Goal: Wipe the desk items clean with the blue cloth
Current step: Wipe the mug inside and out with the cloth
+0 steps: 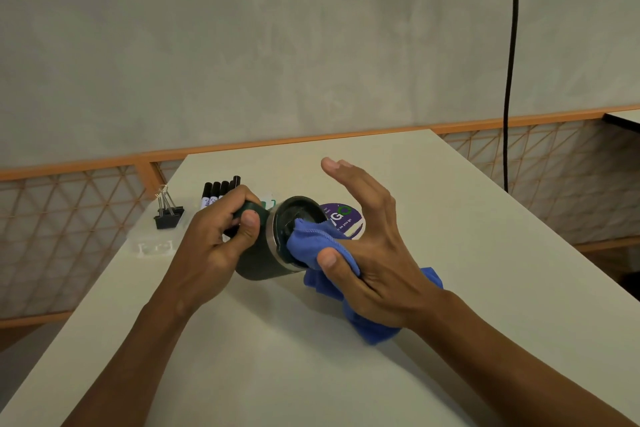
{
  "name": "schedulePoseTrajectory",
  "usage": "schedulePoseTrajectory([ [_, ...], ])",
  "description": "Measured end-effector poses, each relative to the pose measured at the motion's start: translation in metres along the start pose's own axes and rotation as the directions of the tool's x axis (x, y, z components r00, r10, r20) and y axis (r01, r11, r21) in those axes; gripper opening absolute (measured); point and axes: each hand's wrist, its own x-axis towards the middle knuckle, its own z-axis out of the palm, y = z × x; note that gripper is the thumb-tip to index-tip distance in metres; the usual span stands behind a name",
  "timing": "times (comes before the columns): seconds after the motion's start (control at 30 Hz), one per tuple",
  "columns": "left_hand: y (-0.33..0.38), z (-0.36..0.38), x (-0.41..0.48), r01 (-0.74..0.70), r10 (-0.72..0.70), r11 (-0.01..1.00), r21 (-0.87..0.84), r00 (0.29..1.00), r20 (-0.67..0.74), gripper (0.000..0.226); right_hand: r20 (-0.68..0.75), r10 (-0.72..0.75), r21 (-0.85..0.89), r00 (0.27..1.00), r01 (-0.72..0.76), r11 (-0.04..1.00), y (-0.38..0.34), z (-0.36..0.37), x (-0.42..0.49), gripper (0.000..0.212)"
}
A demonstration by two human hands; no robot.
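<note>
Mid-task, wiping the mug. The left hand (221,236) grips the dark green mug (259,265) by its handle: fingers curled round the handle, thumb pressed on top of it. The mug is tipped on its side with the open mouth facing the right hand (377,253). Cannot tell if its body touches the desk (467,204) or hangs just above it.

The right hand has the blue cloth (311,239) pinched under the thumb against the palm side. The cloth's front fold is pushed into the mug's mouth at the rim, just past the thumb tip. The other four fingers are straight and spread wide, lifted above and beyond the mug and touching nothing. The rest of the cloth trails out under the palm and wrist onto the desk.

Progress, judged from how things lie: the mug is the item in hand, with its rim or inside being wiped. The outside is not being wiped now, and whether it is clean cannot be told.

Other items lie beyond the fingers:
- The markers (218,192) are in a row just behind the left knuckles.
- The binder clips (168,213) are further out to the left of those fingers.
- A clear case (152,246) lies beside the clips.
- A purple disc (348,220) lies flat under the raised right fingers, just behind the mug's mouth.

None of these is near the cloth, so they probably remain to be wiped. Whether any has been wiped does not show.
</note>
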Motion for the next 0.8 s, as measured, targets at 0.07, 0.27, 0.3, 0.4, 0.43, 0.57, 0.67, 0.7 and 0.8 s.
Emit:
schedulePoseTrajectory([
  [0.07,-0.002,0.001,0.0,0.002,-0.001,1.0,0.028,1.0,-0.013,0.031,-0.005,0.057,0.035,0.998,-0.056,0.998,-0.004,-0.002,0.0,0.044],
  [0.27,-0.007,0.004,0.0,-0.004,0.02,0.982,0.187,0.996,-0.087,0.039,0.111,0.478,0.415,0.872,-0.477,0.774,-0.026,0.003,-0.002,0.06],
  [0.3,-0.008,0.004,0.0,0.001,0.021,0.979,0.205,0.994,-0.105,0.041,0.149,0.499,0.447,0.854,-0.508,0.736,-0.028,0.005,-0.003,0.065],
  [0.4,-0.011,0.002,0.002,-0.003,0.045,0.962,0.273,0.988,-0.145,0.038,0.295,0.559,0.555,0.775,-0.615,0.56,-0.031,0.01,-0.002,0.063],
  [0.43,-0.011,0.002,0.003,-0.007,0.053,0.957,0.289,0.987,-0.15,0.037,0.328,0.57,0.574,0.753,-0.638,0.513,-0.032,0.011,-0.001,0.062],
  [0.57,-0.008,-0.001,0.002,-0.017,0.078,0.953,0.301,0.978,-0.191,0.033,0.273,0.541,0.527,0.795,-0.594,0.607,-0.024,0.014,-0.001,0.061],
  [0.67,-0.004,-0.005,0.001,-0.032,0.093,0.958,0.285,0.974,-0.205,0.031,0.186,0.534,0.432,0.825,-0.557,0.71,-0.01,0.013,-0.007,0.056],
  [0.7,-0.004,-0.006,0.001,-0.039,0.098,0.957,0.288,0.976,-0.196,0.032,0.146,0.525,0.377,0.839,-0.538,0.754,-0.006,0.012,-0.007,0.054],
  [0.8,-0.002,-0.003,0.0,-0.052,0.09,0.961,0.27,0.987,-0.133,0.037,0.054,0.399,0.156,0.916,-0.402,0.902,0.006,0.007,-0.007,0.034],
])
